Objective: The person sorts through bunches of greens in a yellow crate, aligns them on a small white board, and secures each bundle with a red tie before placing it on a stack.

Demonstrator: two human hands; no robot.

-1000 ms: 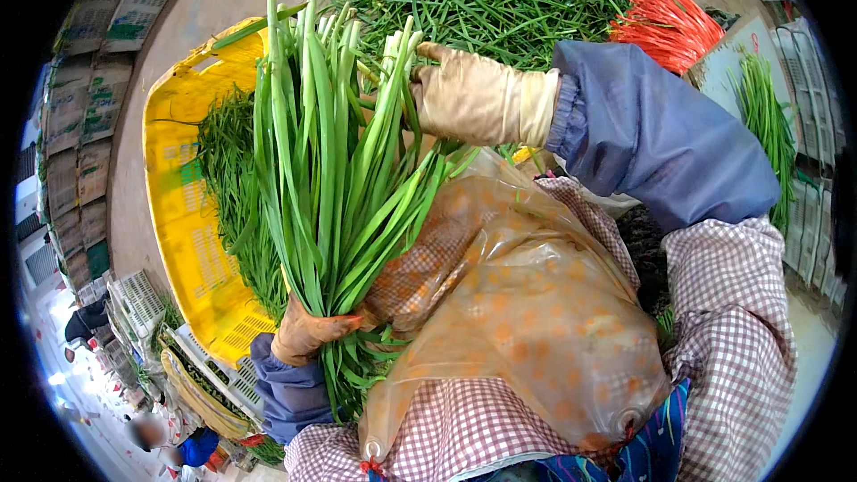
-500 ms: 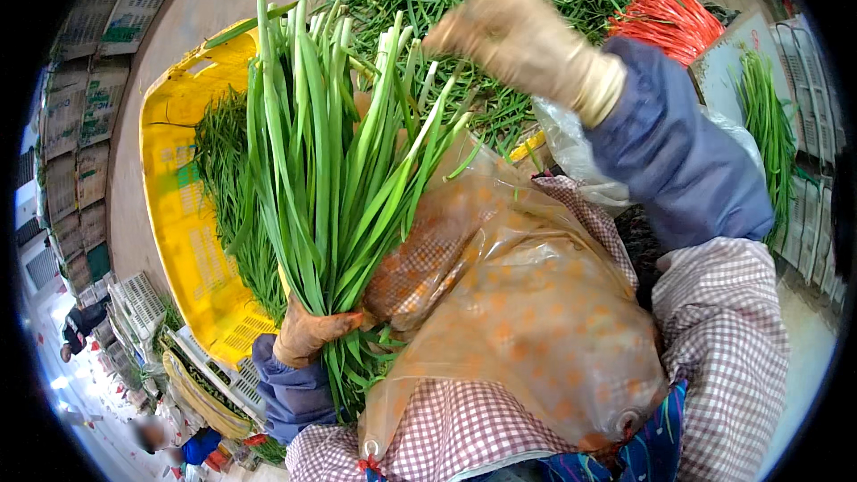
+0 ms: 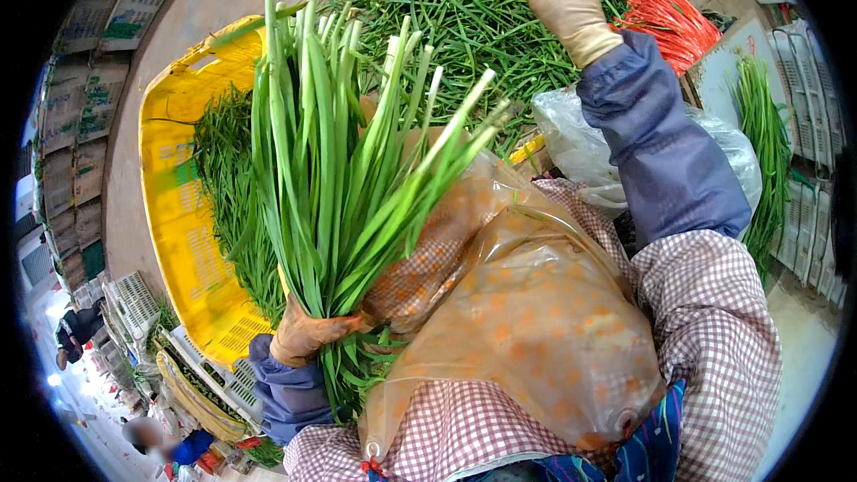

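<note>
- Over the pile of loose greens point(image 3: 446, 18), your right hand point(image 3: 564, 2) is now hovering, having left the stalk ends; its fingers are curling, but I cannot tell whether they are pinching anything
- Between the yellow crate point(image 3: 170, 205) and your translucent apron point(image 3: 536, 330), the bunch of long stalks point(image 3: 326, 170) is pointing its pale ends away from you, its right-hand stalks now splaying wider
- Your left hand point(image 3: 308, 332) is gripping the leafy end, so it alone is steadying the bunch
- On your left, the crate is holding more greens, with the bunch hiding part of it
- On your right, your sleeve point(image 3: 647, 125) is crossing the clear plastic bag point(image 3: 571, 129) and blocking part of it; red strips point(image 3: 669, 27) are lying beyond
</note>
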